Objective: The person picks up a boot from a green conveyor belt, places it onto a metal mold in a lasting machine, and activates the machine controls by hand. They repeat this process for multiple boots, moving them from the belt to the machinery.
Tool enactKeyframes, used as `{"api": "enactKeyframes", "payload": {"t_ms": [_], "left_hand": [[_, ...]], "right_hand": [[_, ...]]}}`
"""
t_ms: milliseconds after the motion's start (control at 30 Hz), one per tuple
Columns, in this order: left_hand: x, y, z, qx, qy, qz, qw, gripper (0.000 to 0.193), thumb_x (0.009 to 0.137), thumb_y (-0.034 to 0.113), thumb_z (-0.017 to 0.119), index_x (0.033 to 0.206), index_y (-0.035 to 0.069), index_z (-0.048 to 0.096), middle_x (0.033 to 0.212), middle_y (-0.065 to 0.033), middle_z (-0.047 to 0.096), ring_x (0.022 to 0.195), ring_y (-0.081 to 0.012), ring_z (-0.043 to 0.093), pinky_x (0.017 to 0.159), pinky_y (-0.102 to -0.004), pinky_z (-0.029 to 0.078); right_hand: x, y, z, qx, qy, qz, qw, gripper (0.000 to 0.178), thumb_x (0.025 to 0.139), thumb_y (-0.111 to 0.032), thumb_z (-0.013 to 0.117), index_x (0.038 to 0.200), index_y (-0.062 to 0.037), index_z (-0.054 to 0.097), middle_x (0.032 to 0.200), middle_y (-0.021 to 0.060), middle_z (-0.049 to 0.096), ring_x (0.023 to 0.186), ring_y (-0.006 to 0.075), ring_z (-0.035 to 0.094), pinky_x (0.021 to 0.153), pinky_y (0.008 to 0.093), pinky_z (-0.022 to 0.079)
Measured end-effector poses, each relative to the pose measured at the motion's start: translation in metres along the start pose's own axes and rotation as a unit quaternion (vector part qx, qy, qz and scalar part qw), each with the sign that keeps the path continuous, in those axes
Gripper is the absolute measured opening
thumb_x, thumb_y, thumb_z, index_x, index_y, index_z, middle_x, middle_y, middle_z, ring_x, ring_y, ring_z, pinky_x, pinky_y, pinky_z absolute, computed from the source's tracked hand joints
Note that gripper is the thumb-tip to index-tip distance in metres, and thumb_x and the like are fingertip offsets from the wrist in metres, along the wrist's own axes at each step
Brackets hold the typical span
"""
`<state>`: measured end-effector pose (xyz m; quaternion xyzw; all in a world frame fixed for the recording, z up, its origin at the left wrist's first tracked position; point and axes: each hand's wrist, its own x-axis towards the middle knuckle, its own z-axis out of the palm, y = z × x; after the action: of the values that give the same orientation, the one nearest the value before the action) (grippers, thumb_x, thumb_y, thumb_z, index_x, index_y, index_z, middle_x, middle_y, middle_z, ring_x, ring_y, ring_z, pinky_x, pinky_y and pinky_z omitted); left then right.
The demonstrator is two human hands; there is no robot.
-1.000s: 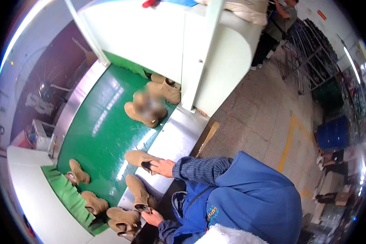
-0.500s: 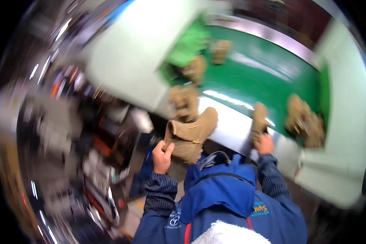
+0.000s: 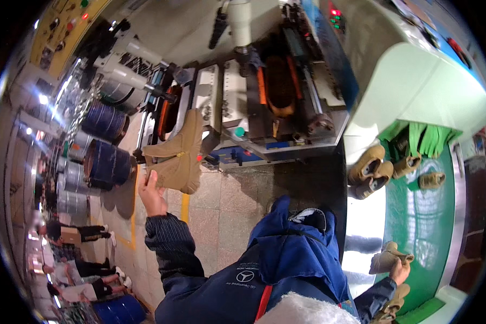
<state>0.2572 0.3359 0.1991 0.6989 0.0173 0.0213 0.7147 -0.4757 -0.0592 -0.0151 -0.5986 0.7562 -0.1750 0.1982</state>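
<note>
My left hand (image 3: 154, 197) grips the top of the shaft of a tan ankle boot (image 3: 173, 164), its fingers and thumb closed on the edge. That boot is held up in the air, in front of a machine with orange-edged moulds (image 3: 279, 89). Far to the right, my right hand (image 3: 399, 271) is closed on another tan boot (image 3: 383, 260) at the near edge of a green conveyor belt (image 3: 424, 254). More tan boots (image 3: 394, 302) lie just below that hand. Farther up the belt side stand a pair of tan boots (image 3: 368, 164) and other single ones (image 3: 431, 181).
A white housing (image 3: 410, 89) with green curtain strips (image 3: 427, 139) rises over the belt's far end. Blue drums (image 3: 107, 164) stand at the left, near a yellow floor line (image 3: 185, 208). Several people (image 3: 83, 272) are at the lower left. A robot arm (image 3: 239, 24) hangs over the machine.
My view has swung left, bringing the machine in front of me and the belt to the right. My left hand has carried its boot toward the machine. My right hand keeps its boot by the belt.
</note>
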Motion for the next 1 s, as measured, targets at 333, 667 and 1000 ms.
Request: {"api": "enactKeyframes", "payload": {"t_ms": [333, 667, 1000], "left_hand": [[0.303, -0.055, -0.050, 0.064, 0.051, -0.045, 0.996, 0.027, 0.095, 0.020, 0.073, 0.116, 0.005, 0.066, 0.108, -0.0063, 0.071, 0.091, -0.0204, 0.071, 0.075, -0.0352, 0.060], [0.474, -0.170, 0.047, 0.535, -0.042, 0.291, 0.792, 0.036, 0.092, 0.037, 0.072, 0.089, 0.003, 0.060, 0.084, -0.0217, 0.067, 0.087, -0.0463, 0.064, 0.074, -0.0520, 0.048], [0.443, -0.154, 0.024, 0.566, -0.141, 0.224, 0.780, 0.040, 0.077, 0.024, 0.086, 0.101, 0.004, 0.062, 0.096, -0.0225, 0.073, 0.094, -0.0439, 0.069, 0.080, -0.0511, 0.054]], "right_hand": [[-0.067, -0.295, -0.071, 0.336, -0.132, -0.173, 0.916, 0.031, 0.088, -0.016, 0.070, 0.111, 0.0047, 0.072, 0.099, 0.0078, 0.072, 0.091, 0.0164, 0.062, 0.084, 0.0313, 0.050], [-0.089, -0.584, -0.006, 0.323, -0.210, -0.187, 0.904, 0.048, 0.079, -0.009, 0.073, 0.124, 0.0056, 0.064, 0.117, 0.0115, 0.068, 0.108, 0.0218, 0.063, 0.096, 0.0339, 0.049], [-0.021, -0.803, 0.255, -0.068, -0.114, -0.548, 0.826, 0.045, 0.083, -0.032, 0.079, 0.117, -0.0034, 0.074, 0.109, 0.0191, 0.074, 0.093, 0.0331, 0.073, 0.083, 0.0432, 0.058]]}}
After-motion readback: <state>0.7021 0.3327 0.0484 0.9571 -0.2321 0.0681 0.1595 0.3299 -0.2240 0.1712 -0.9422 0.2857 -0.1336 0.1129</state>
